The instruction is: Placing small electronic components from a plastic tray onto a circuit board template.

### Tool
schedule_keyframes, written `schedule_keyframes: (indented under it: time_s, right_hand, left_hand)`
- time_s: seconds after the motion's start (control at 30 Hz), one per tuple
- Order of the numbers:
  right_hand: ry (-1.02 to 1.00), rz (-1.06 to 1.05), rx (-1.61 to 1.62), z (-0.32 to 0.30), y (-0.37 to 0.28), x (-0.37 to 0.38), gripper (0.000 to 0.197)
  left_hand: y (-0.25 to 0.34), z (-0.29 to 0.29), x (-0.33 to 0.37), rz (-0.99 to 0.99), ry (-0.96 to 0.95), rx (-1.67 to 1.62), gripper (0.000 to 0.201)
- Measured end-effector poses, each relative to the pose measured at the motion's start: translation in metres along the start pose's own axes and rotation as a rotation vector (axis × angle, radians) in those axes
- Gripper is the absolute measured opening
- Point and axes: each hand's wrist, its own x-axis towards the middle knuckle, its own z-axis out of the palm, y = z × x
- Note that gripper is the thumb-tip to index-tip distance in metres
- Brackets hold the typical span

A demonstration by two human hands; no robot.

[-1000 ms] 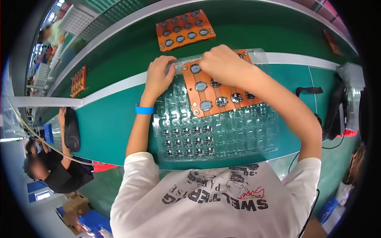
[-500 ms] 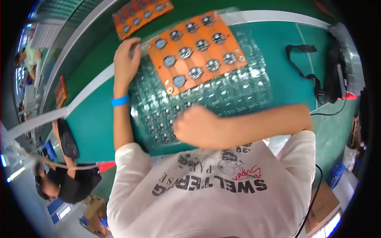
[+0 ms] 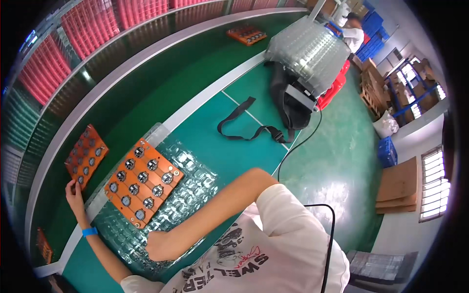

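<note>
An orange tray (image 3: 144,183) with rows of round, dark, watch-like pieces lies on bubble wrap (image 3: 188,195) over the green tabletop. My left hand (image 3: 74,196) is at the near end of a second orange tray (image 3: 87,155) holding similar round pieces. Its fingers are slightly curled and apart, the tips beside or touching that tray's edge; contact is hard to tell. My right hand (image 3: 163,245) is closed, low over the bubble wrap in front of the first tray. Its fingertips are turned away, and whatever they hold is hidden.
The green conveyor belt (image 3: 195,83) runs behind a pale rail, with another orange tray (image 3: 246,35) far along it and one (image 3: 44,245) at lower left. A black strap (image 3: 239,115) and bag (image 3: 293,105) lie to the right. Someone in white (image 3: 352,36) is beyond.
The view has swung to the right. My left hand has moved from beside the first tray to the second tray's near end. My right hand stays closed over the bubble wrap.
</note>
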Motion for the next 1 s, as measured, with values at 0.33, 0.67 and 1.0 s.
schedule_keyframes:
  time_s: [0.33,0.67,1.0]
  right_hand:
    - [0.113,0.028,0.036,-0.013,0.008,-0.034,0.006]
    - [0.537,0.220,-0.018,-0.122,0.062,-0.090,0.008]
    - [0.384,0.233,-0.295,-0.099,0.073,-0.050,0.005]
  left_hand:
    - [0.005,0.017,0.004,0.083,0.113,0.190,0.021]
    - [0.077,0.011,-0.011,-0.007,0.328,0.154,0.010]
    - [0.030,0.007,-0.009,0.016,0.267,0.254,0.010]
